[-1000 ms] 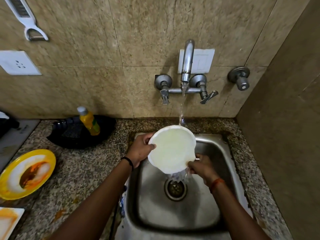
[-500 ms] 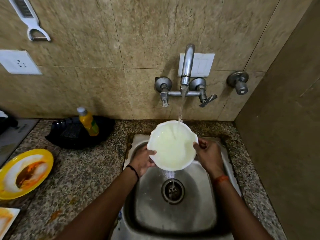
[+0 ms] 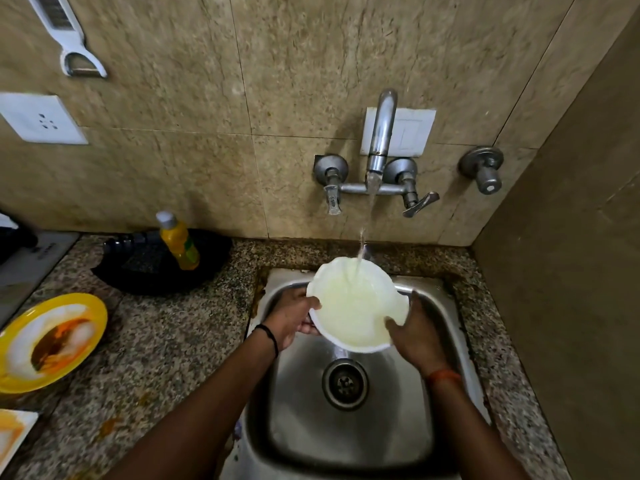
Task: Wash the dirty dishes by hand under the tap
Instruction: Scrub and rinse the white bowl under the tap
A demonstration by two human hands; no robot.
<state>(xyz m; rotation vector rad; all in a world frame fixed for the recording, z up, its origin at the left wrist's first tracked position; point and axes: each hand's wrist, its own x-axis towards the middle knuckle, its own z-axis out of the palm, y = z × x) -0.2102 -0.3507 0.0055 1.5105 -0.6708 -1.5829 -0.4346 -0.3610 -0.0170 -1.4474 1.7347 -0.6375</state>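
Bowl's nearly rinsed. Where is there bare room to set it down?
Free: granite counter between yellow plate, black pan and sink; also the sink floor around the drain. The narrow strip right of the sink is tight. Crowded: the far left edge, with dirty plates and the soap bottle.

A speckled granite countertop (image 3: 166, 344) is seen running along the tiled wall, with a stainless steel sink (image 3: 446, 306) set into it at the right. At the back, against the wall, a black pan (image 3: 138, 271) is placed, and a yellow bottle with a grey cap (image 3: 178, 242) is seen at it. Near the left edge a yellow plate (image 3: 52, 341) smeared with orange-brown food residue is laid, a white stained dish (image 3: 14, 434) is partly visible at the lower left corner, and orange spots are noted on the stone between them.
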